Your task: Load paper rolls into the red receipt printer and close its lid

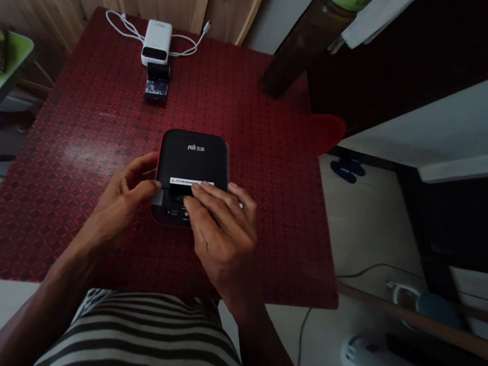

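A black box-shaped device (193,160) with rounded corners, a white logo and a white warning label lies on the red patterned table (264,235). My left hand (125,196) grips its left side, with the thumb on the front left corner. Over the front right part lies my right hand (223,229), its fingertips at a dark slot just below the label. The right hand's fingers are close together and cover part of the slot and the front strip. Whether anything small is between them is hidden.
At the table's back left are a white device (157,41) with a white cable (191,46) and a small black item (156,84). A green-lidded bottle (302,39) stands at the back right, near a red object (327,133).
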Action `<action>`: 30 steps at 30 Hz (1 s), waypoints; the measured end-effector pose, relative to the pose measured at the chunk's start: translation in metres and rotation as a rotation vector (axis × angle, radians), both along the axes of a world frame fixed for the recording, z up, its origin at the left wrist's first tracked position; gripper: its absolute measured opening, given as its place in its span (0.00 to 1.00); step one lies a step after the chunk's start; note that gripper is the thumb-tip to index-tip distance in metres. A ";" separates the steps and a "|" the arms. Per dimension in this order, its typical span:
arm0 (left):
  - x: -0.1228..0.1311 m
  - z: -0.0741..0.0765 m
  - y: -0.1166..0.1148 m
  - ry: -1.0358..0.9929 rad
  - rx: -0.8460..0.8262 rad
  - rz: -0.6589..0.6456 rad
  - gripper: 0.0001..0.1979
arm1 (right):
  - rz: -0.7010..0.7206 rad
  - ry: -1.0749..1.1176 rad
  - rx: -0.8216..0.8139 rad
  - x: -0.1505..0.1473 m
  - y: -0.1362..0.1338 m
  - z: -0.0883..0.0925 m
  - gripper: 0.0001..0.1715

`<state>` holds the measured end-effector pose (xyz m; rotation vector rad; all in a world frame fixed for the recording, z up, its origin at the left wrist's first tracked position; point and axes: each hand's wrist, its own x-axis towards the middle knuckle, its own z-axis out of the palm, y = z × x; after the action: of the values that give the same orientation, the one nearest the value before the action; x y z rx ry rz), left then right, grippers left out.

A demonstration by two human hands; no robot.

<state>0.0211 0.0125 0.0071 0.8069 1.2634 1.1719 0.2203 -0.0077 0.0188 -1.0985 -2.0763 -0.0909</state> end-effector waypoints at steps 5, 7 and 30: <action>0.000 -0.005 0.000 0.022 0.022 0.006 0.31 | 0.015 -0.006 -0.072 0.001 0.002 0.000 0.15; 0.000 -0.007 -0.001 0.023 0.037 0.003 0.32 | 0.018 -0.007 -0.085 0.001 0.003 -0.001 0.16; 0.005 -0.008 -0.025 -0.016 0.001 0.071 0.26 | -0.213 0.298 -0.250 0.015 -0.044 -0.045 0.43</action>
<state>0.0261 -0.0124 -0.0014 0.7569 1.2875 1.2335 0.2349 -0.0513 -0.0258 -1.3912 -1.7319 0.2219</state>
